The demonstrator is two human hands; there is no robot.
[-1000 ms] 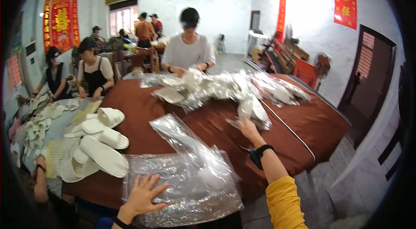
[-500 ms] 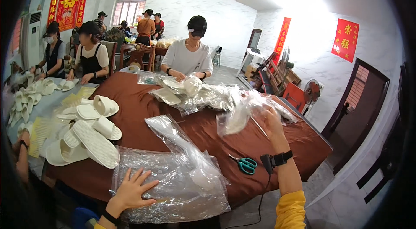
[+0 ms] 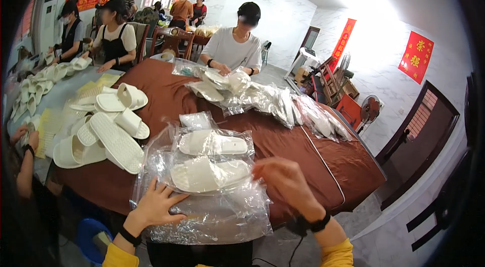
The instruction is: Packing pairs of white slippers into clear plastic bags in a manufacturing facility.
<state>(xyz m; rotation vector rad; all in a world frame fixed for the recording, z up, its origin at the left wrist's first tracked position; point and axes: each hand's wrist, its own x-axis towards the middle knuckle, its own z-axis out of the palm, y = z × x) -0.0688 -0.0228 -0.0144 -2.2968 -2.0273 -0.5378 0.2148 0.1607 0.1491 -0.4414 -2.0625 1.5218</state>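
My left hand lies spread on a stack of clear plastic bags at the table's front edge. On top of the stack is a pair of white slippers in clear plastic, one above the other. My right hand is at the right end of this pair, by the toe of the nearer slipper. Its fingers look bent but are smeared by motion, so I cannot see whether they grip the plastic. A small clear packet lies just beyond the pair.
Loose white slippers are heaped at the left. Bagged slippers stretch along the far right side, where a person in a white shirt handles them. A white cord crosses the brown tablecloth. A blue bucket stands below.
My right hand has come back from the far bagged slippers toward me. A bagged pair now lies before my left hand, which stays flat. The green-handled scissors are no longer visible.
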